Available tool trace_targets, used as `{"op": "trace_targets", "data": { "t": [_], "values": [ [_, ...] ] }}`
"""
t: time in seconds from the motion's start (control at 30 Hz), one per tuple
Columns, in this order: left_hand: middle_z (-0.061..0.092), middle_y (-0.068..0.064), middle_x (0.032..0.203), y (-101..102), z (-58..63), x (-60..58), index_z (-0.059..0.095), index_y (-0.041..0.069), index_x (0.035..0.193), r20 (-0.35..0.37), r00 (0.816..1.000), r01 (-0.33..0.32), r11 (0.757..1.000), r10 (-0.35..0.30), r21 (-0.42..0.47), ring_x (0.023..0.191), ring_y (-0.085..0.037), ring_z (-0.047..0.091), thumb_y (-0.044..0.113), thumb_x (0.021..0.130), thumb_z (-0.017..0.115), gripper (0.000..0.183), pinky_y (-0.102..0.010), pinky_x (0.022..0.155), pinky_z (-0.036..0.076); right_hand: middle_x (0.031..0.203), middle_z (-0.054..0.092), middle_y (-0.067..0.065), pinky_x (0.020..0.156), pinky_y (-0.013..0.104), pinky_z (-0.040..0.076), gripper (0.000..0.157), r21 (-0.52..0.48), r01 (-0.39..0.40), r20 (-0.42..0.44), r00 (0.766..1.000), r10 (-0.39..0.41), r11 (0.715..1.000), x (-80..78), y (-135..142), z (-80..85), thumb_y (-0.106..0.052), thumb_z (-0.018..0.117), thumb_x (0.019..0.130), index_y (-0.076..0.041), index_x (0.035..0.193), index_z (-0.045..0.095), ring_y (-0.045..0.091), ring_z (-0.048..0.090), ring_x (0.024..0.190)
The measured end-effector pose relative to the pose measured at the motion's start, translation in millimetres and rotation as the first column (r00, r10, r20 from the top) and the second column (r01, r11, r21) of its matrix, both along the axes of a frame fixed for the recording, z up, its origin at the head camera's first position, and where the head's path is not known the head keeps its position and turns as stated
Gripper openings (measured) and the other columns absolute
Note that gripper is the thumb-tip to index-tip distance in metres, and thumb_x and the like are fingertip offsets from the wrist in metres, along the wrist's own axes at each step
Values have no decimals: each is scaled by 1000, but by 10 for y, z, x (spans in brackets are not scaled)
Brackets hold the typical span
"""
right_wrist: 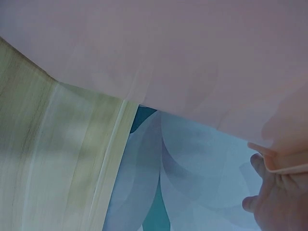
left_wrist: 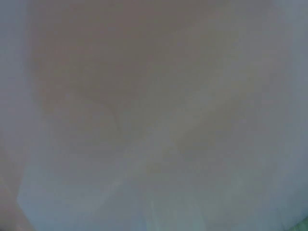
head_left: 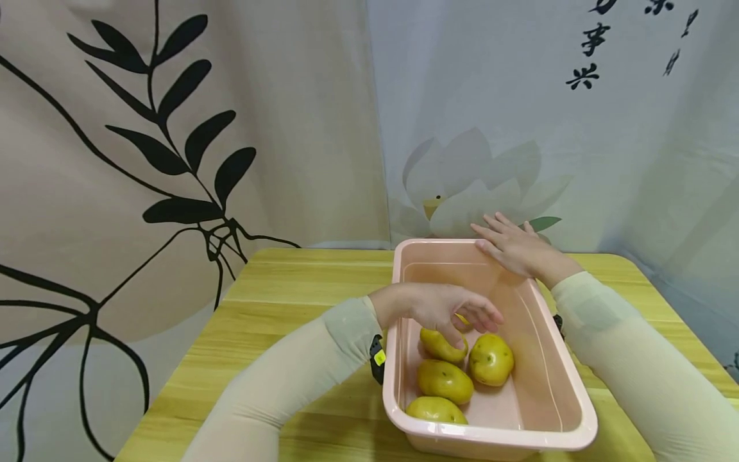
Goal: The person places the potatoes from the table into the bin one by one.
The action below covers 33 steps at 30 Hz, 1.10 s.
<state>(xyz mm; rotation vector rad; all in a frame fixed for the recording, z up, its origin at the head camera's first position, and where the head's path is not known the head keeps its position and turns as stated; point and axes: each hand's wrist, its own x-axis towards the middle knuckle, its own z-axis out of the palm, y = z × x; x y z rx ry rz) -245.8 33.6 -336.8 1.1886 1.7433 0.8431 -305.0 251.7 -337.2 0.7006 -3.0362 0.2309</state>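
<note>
Inside a pink plastic basin (head_left: 554, 359) lie several yellow potatoes (head_left: 444, 381). My left hand (head_left: 439, 308) reaches over the basin's left rim, fingers loosely bent and thumb pointing down close over the potatoes. Part of one potato (head_left: 462, 319) shows between thumb and fingers; the hand hides the rest of it. At the far right corner, my right hand (head_left: 514, 247) rests on the rim with its fingers spread and fairly straight. The right wrist view shows that hand (right_wrist: 279, 202) at the rim from outside. Only a blurred pale surface fills the left wrist view.
The basin stands on a wood-grain table (head_left: 323, 276), towards its right side. Behind the table's back edge hangs a printed curtain (head_left: 312, 128) with dark leaves and a lotus. A black wrist strap (head_left: 378, 359) on the left arm sits against the basin's outer left side.
</note>
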Motion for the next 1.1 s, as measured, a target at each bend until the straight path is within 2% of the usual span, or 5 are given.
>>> {"op": "trace_targets", "data": {
  "t": [0.27, 0.5, 0.8, 1.1],
  "values": [
    [52, -3, 127, 0, 17, -9, 42, 8, 132, -8, 1000, -8, 999, 8, 34, 113, -9, 49, -10, 76, 67, 64, -20, 92, 39, 151, 11, 11, 98, 67, 3, 60, -11, 5, 17, 1000, -5, 1000, -25, 19, -20, -54, 25, 95, -22, 145, 24, 31, 0, 137],
    [53, -2, 125, -3, -19, -9, 43, 10, 132, 22, 999, -24, 999, 23, 48, 113, -10, 49, -10, 76, 67, 64, -21, 89, 42, 151, 11, 11, 98, 67, 2, 59, -13, 9, 23, 1000, -9, 1000, 10, 9, -15, -53, 26, 95, -21, 145, 25, 32, 1, 137],
    [51, -5, 128, -2, -43, -3, 42, 9, 132, 15, 1000, -24, 997, 23, 77, 112, -10, 49, -9, 76, 67, 64, -26, 93, 41, 151, 10, 10, 98, 67, 3, 59, -10, 5, 14, 1000, -5, 1000, 11, 9, -32, -53, 26, 95, -22, 145, 25, 32, 2, 137],
    [51, -6, 127, -1, -57, -10, 41, 7, 133, 6, 1000, -24, 992, 23, 120, 112, -14, 50, -6, 76, 68, 64, -24, 90, 43, 151, 10, 11, 97, 68, 1, 59, -14, 3, 28, 1000, -3, 1000, 10, 10, -51, -53, 25, 96, -21, 145, 25, 32, 1, 137]
  ]
}}
